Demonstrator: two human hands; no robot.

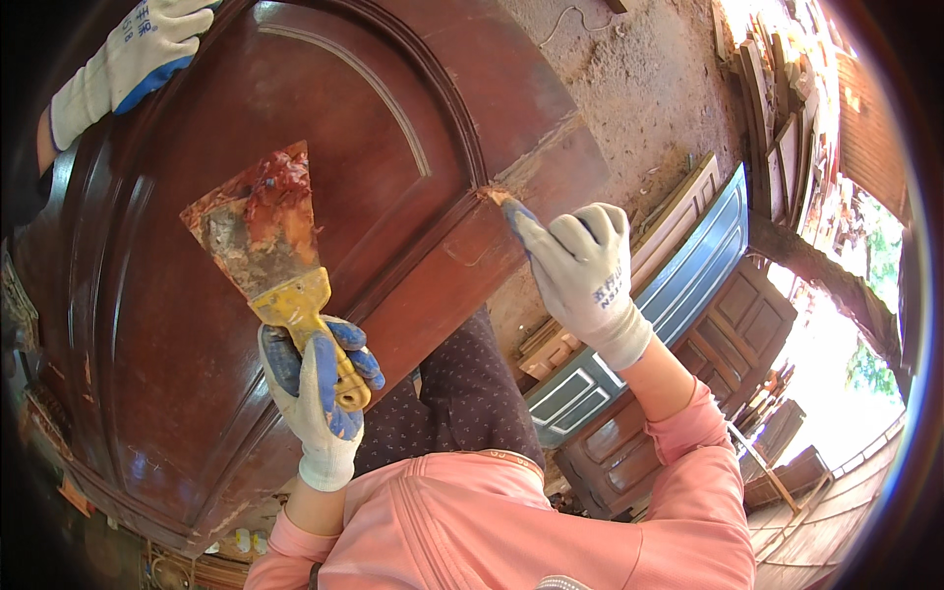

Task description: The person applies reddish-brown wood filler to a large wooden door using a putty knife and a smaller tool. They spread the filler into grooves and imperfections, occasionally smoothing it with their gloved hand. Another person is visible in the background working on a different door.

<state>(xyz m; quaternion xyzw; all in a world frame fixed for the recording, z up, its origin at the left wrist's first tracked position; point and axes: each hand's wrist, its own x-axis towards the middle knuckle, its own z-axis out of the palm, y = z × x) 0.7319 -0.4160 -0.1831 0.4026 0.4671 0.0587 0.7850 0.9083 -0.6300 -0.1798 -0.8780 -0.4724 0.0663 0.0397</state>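
My left hand (313, 388), in a white glove with blue palm and fingertips, is closed round the yellow handle of a putty knife (258, 241). Its wide blade points up, smeared with reddish-brown putty (280, 192). My right hand (582, 265), gloved alike, stretches its index finger to the moulding corner of a dark red-brown wooden door (324, 128). The fingertip is brown with putty and touches a rough, pale patch (495, 194) there. The other fingers are curled, with nothing visible in them; the thumb is hidden.
Another person's gloved hand (147, 54) lies over the door at the upper left. To the right lean a blue panelled door (688, 265) and a brown panelled door (733, 339). Stacked boards (787, 128) stand behind, beyond a dusty floor (639, 88).
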